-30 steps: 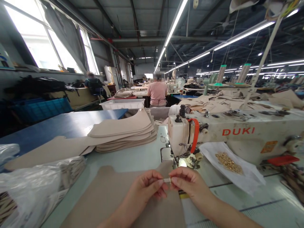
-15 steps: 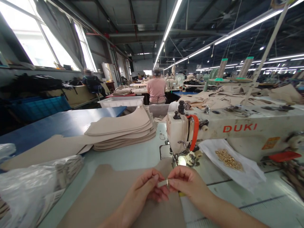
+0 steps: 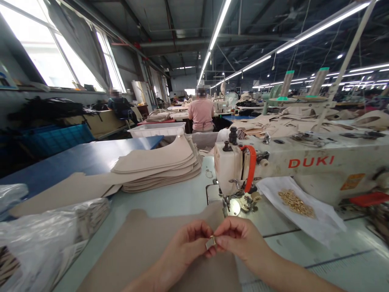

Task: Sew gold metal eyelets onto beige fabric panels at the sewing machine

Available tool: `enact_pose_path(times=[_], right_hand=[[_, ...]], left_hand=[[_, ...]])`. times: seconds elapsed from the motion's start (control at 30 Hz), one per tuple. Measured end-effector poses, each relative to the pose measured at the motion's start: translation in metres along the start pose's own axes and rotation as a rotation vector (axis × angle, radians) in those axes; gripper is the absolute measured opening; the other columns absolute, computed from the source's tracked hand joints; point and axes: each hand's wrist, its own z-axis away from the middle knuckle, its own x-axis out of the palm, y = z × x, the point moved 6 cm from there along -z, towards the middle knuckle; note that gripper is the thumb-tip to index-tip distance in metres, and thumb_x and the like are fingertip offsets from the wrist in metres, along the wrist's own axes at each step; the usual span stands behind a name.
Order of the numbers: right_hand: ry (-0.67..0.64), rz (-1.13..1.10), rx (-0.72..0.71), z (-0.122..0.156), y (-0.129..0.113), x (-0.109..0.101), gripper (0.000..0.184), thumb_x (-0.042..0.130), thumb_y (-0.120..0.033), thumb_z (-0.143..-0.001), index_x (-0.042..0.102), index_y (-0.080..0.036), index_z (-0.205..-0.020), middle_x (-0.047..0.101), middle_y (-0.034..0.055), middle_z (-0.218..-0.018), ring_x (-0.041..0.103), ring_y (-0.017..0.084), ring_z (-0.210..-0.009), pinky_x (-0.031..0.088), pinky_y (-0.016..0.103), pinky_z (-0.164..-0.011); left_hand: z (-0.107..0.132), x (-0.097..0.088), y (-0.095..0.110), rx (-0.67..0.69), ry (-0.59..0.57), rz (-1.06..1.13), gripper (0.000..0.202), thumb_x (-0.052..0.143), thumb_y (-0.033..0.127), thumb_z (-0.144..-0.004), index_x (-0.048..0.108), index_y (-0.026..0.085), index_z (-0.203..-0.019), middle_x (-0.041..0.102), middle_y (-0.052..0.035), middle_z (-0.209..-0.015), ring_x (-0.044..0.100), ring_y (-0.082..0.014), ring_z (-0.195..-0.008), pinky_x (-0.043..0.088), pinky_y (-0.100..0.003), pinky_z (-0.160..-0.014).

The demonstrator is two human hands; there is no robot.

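My left hand (image 3: 190, 245) pinches a short light-grey strip (image 3: 209, 243) between thumb and fingers. A small gold ring (image 3: 214, 238) sits at the strip's right end, where my right hand (image 3: 241, 238) pinches it. The strip looks bent round the ring, though fingertips hide part of it. Both hands are close together above a large taupe panel (image 3: 142, 247) lying flat on the machine table (image 3: 170, 202). One end of the panel reaches up beside the presser foot of the white sewing machine (image 3: 227, 170), just beyond my fingers.
Several gold rings (image 3: 296, 202) lie on a white sheet (image 3: 322, 225) right of the machine head. Cut panels (image 3: 158, 162) are stacked at the back left. A clear plastic bag (image 3: 45, 239) lies front left. Farther off sits a person in pink (image 3: 201, 113).
The strip, earlier stretched straight between my hands, now appears folded at the ring with its flat face turned up. My fingertips have drawn closer together. The view has shifted slightly.
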Motion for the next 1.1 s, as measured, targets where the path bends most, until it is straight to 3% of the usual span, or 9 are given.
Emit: enact_pose_path(times=[0.1,0.17,0.23,0.33,0.47,0.67,0.87,1.1], right_hand=[[-0.006,0.111,-0.045,0.008,-0.005,0.004,0.019,0.069,-0.032,-0.072,0.057,-0.019,-0.079,0.063,-0.0005,-0.068,0.062,0.015,-0.066,0.045,0.027,-0.065],[0.013,0.273,-0.091,0.012,-0.009,0.005,0.020,0.070,-0.024,-0.069,0.056,-0.019,-0.083,0.063,-0.0007,-0.074,0.059,0.014,-0.071,0.043,0.024,-0.065],[0.042,0.429,-0.138,0.015,-0.013,0.004,0.024,0.072,-0.019,-0.064,0.055,-0.020,-0.082,0.060,-0.0020,-0.075,0.056,0.013,-0.070,0.041,0.023,-0.063],[0.050,0.508,-0.194,0.016,-0.017,0.002,0.013,0.066,-0.017,-0.070,0.055,-0.019,-0.076,0.057,-0.0015,-0.075,0.054,0.013,-0.069,0.041,0.023,-0.063],[0.069,0.505,-0.263,0.015,-0.021,-0.002,0.007,0.059,-0.018,-0.077,0.056,-0.018,-0.070,0.056,0.0001,-0.076,0.051,0.012,-0.066,0.040,0.022,-0.060],[0.184,0.470,-0.245,0.012,-0.013,-0.007,0.008,0.058,-0.017,-0.074,0.057,-0.018,-0.066,0.058,-0.0009,-0.066,0.050,0.011,-0.059,0.039,0.022,-0.055],[0.259,0.510,-0.234,0.011,-0.009,-0.009,0.008,0.058,-0.018,-0.072,0.056,-0.018,-0.064,0.060,-0.0003,-0.064,0.050,0.011,-0.056,0.039,0.021,-0.052],[0.223,0.515,-0.235,0.012,-0.009,-0.008,0.008,0.060,-0.019,-0.074,0.057,-0.018,-0.066,0.061,0.0001,-0.067,0.053,0.011,-0.059,0.041,0.021,-0.055]], left_hand=[[0.002,-0.001,0.001,0.063,0.017,-0.105,0.012,0.065,0.025,-0.066,0.057,0.016,-0.068,0.058,0.0023,-0.060,0.050,-0.0114,-0.059,0.037,-0.022,-0.058],[0.004,-0.003,0.003,0.116,0.052,-0.216,0.006,0.059,0.021,-0.068,0.056,0.016,-0.068,0.055,0.0028,-0.062,0.048,-0.0115,-0.060,0.036,-0.022,-0.057],[0.006,-0.004,0.005,0.152,0.083,-0.310,0.001,0.055,0.018,-0.068,0.055,0.017,-0.068,0.054,0.0023,-0.065,0.048,-0.0125,-0.062,0.036,-0.022,-0.058],[0.007,-0.006,0.007,0.165,0.125,-0.374,0.001,0.053,0.017,-0.068,0.054,0.017,-0.068,0.051,0.0025,-0.065,0.047,-0.0132,-0.063,0.036,-0.022,-0.057],[0.004,-0.007,0.006,0.168,0.133,-0.296,0.005,0.057,0.021,-0.066,0.055,0.017,-0.067,0.051,0.0029,-0.063,0.044,-0.0121,-0.060,0.035,-0.022,-0.056],[0.001,-0.008,0.006,0.183,0.204,-0.117,0.019,0.070,0.027,-0.054,0.054,0.018,-0.054,0.056,0.0006,-0.063,0.048,-0.0121,-0.059,0.039,-0.023,-0.057],[-0.004,-0.008,0.003,0.116,0.190,0.024,0.027,0.080,0.027,-0.046,0.056,0.017,-0.053,0.061,0.0008,-0.060,0.053,-0.0110,-0.056,0.044,-0.023,-0.058],[0.000,-0.014,0.001,0.211,0.301,-0.063,0.022,0.078,0.022,-0.052,0.059,0.018,-0.062,0.060,0.0030,-0.059,0.055,-0.0109,-0.056,0.045,-0.020,-0.056]])
